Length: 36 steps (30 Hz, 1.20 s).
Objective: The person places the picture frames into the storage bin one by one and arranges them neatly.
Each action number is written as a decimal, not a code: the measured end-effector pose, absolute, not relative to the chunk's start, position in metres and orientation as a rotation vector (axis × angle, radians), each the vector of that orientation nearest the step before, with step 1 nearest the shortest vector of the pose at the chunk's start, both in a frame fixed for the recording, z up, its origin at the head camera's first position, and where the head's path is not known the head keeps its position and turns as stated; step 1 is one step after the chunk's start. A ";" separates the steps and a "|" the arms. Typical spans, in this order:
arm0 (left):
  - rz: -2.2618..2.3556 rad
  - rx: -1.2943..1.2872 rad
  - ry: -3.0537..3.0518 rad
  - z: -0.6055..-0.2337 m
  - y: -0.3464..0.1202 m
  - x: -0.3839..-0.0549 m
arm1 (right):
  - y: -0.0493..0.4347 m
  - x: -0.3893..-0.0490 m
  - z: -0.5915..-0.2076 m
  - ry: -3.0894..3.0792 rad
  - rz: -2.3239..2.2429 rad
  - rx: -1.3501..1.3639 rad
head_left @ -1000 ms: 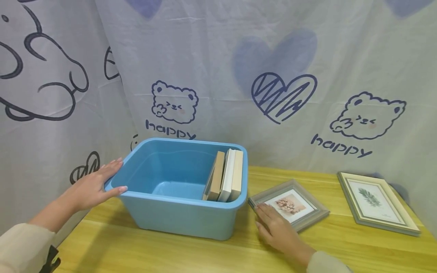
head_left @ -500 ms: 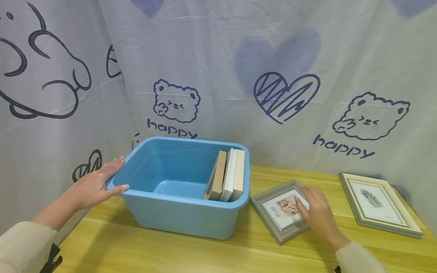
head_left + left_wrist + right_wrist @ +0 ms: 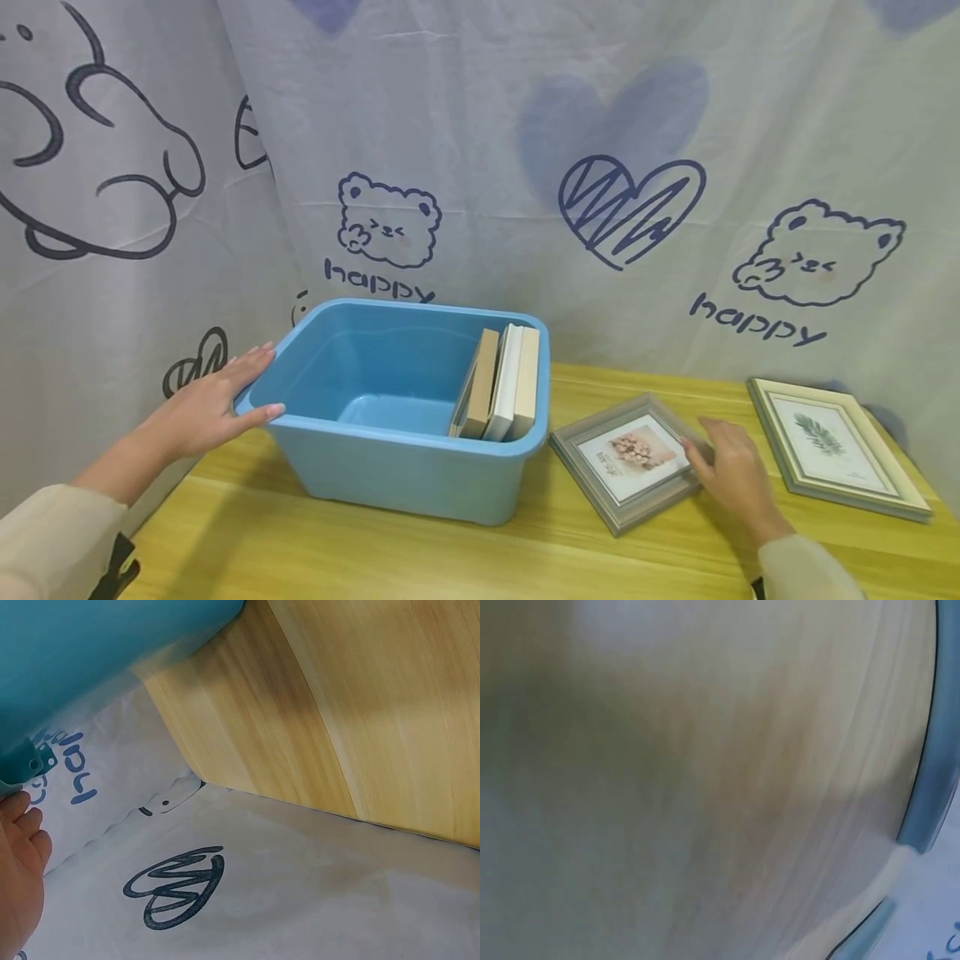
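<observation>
A blue plastic tub (image 3: 390, 475) stands on the wooden table, with several frame-like items (image 3: 495, 387) upright at its right end. My left hand (image 3: 206, 408) grips its left front corner, thumb over the rim; in the left wrist view the fingers (image 3: 30, 825) lie just under the tub's edge. To the tub's right, a grey picture frame (image 3: 592, 487) with a pink flower print lies flat. Over its right side hovers my right hand (image 3: 735, 475), fingers loosely bent, thumb overlapping the frame's border. The right wrist view does not show this hand's fingers.
A cream picture frame (image 3: 840, 450) with a green leaf print lies flat at the far right. Behind the table (image 3: 360, 550) hangs a white printed curtain (image 3: 480, 167), and it continues along the left side.
My right hand has moved from the grey frame's lower front side, across its picture, to its right side. My left hand stays on the tub.
</observation>
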<state>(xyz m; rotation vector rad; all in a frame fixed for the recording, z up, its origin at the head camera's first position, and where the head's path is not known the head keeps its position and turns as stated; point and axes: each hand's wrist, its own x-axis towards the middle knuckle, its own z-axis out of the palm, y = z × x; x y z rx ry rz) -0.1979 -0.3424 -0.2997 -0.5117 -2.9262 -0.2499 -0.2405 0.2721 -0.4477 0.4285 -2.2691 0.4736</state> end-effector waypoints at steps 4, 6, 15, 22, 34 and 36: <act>-0.256 -0.506 -2.924 -0.299 -0.340 -0.198 | 0.282 -0.244 -0.448 -2.403 0.434 0.373; -0.251 -0.509 -2.922 -0.299 -0.341 -0.198 | 0.284 -0.246 -0.448 -2.475 0.427 0.353; -0.244 -0.517 -2.915 -0.300 -0.343 -0.198 | 0.291 -0.253 -0.449 -2.857 0.466 0.234; -0.274 -0.514 -2.912 -0.300 -0.342 -0.197 | 0.295 -0.258 -0.444 -3.007 0.552 0.121; -0.312 -0.508 -2.917 -0.300 -0.342 -0.196 | 0.296 -0.260 -0.439 -3.057 0.530 0.159; -0.314 -0.508 -2.920 -0.300 -0.341 -0.196 | 0.297 -0.258 -0.439 -3.044 0.460 0.212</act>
